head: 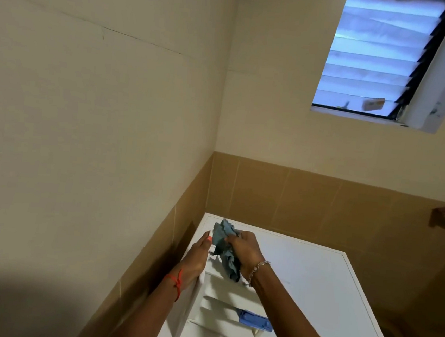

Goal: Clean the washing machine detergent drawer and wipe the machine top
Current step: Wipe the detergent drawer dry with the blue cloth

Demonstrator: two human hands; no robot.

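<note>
The right hand (pixel 246 249) clenches a blue-grey cloth (pixel 223 239), bunched under its fingers at the far end of the detergent drawer (pixel 224 322). The left hand (pixel 196 259) holds the drawer's side, fingers seemingly curled round its edge.

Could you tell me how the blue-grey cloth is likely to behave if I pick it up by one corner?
Probably floppy: the cloth bunches and folds in the right hand and droops into the detergent drawer. Likely light, since one hand's grip carries it. Its crumpled surface suggests it is not slippery.
</note>
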